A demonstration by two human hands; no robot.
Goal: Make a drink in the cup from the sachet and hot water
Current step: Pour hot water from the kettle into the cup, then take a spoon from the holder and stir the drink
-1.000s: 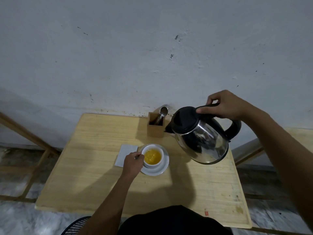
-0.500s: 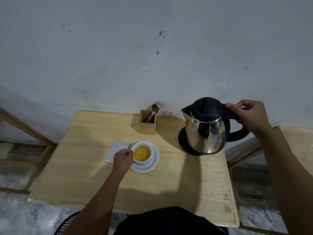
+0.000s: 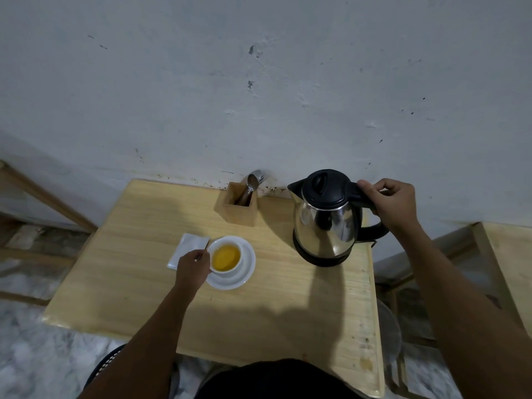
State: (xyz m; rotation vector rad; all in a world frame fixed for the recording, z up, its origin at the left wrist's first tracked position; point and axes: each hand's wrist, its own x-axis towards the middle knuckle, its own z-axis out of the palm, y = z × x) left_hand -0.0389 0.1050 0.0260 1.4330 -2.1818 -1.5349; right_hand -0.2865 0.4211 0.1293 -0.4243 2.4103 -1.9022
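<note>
Now | right hand (image 3: 391, 204) closed round kettle (image 3: 326, 218) handle | left hand (image 3: 192, 264) curled against cup (image 3: 226, 257)

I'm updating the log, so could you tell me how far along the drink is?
Water looks poured: the cup on its saucer holds yellow-orange liquid. In hand: the right hand grips the upright kettle at its base; the left hand steadies the cup. Probably left: stirring with a spoon from the holder.

My wooden surface (image 3: 138, 283) stood against a scuffed white wall (image 3: 259, 82); marbled floor (image 3: 34, 355) lay beneath, dimly lit.
</note>
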